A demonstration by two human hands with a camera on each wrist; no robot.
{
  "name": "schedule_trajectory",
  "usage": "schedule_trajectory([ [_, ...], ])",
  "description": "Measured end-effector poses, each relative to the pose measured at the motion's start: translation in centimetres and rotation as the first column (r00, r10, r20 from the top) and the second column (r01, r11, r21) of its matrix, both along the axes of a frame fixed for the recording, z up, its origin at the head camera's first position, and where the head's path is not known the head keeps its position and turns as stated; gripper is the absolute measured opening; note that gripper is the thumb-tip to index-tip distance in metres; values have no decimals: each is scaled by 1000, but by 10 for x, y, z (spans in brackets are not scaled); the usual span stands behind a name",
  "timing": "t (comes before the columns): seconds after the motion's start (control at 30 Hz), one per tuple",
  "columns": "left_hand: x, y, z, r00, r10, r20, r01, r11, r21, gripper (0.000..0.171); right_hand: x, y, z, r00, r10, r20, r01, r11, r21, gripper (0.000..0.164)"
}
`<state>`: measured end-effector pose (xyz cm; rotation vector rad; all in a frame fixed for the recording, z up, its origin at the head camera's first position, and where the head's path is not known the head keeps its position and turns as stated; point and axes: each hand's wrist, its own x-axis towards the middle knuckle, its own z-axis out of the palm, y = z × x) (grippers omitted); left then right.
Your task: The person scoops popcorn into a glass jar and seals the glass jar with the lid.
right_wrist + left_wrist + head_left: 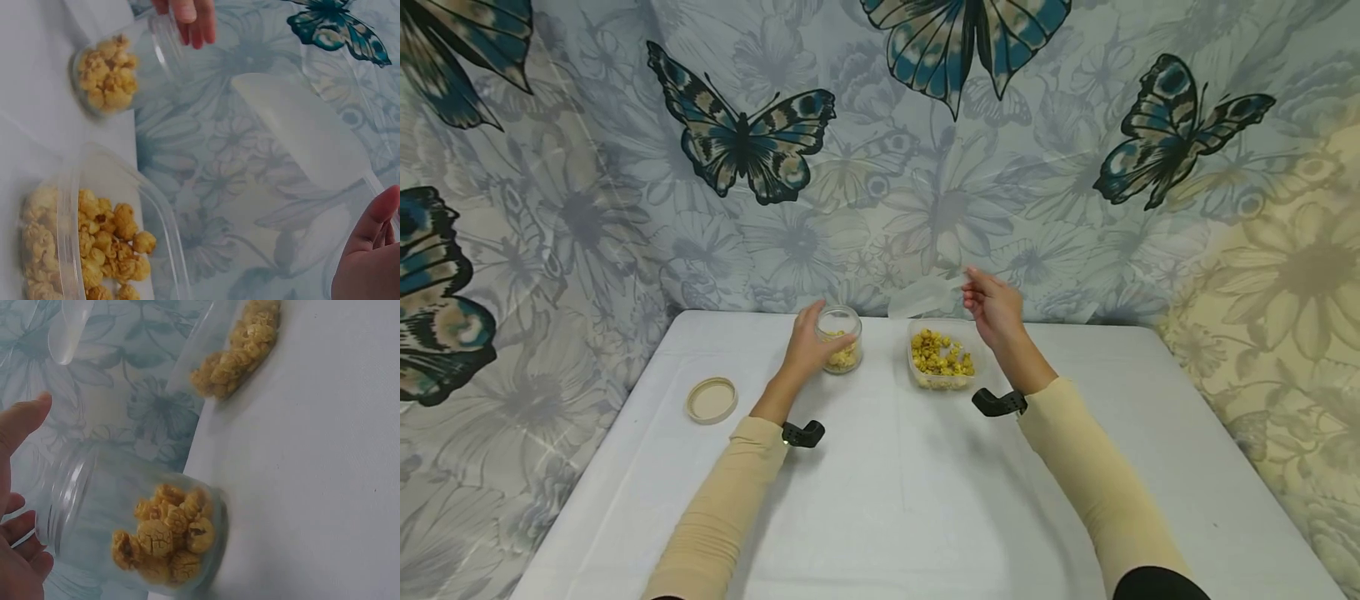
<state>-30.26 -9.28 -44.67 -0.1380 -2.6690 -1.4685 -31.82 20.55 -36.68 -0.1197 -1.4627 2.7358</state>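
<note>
A clear glass jar (115, 487) stands upright and open on the white worktop (895, 500), golden popcorn (181, 534) heaped in its lower part. To its right sits an open, clear tub (942, 384) with rounded corners, partly filled with popcorn. A translucent white scoop (306, 131) is raised higher than both, bowl end toward the jar.

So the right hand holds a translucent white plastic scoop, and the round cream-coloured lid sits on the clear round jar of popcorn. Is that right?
Not quite: the round cream-coloured lid lies on the white table, left of the clear round jar, not on it, as the head view shows. The right hand does hold the translucent white plastic scoop.
</note>
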Motion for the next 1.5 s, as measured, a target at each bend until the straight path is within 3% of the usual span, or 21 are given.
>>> schedule_trajectory([
  [0.4, 6, 18, 10, 993, -33, -116, 35, 999, 10, 86, 9, 21, -4, 1000, -20, -12, 20, 1000, -5, 15],
  [0.57, 9, 27, 10, 986, -60, -158, 67, 997, 40, 85, 10, 27, -8, 997, -74, -11, 74, 997, 32, 14],
  [0.87, 14, 49, 8, 964, -129, -232, 135, 991, 8, 78, 7, 38, -18, 984, -173, 42, 168, 981, 92, 9],
  [1.13, 21, 64, 3, 952, -198, -235, 204, 979, 0, 73, 8, 47, -23, 968, -247, 46, 236, 958, 164, 8],
  [1.5, 26, 85, -8, 951, -272, -145, 275, 961, -1, 73, 6, 55, -29, 956, -291, 20, 273, 916, 295, 9],
])
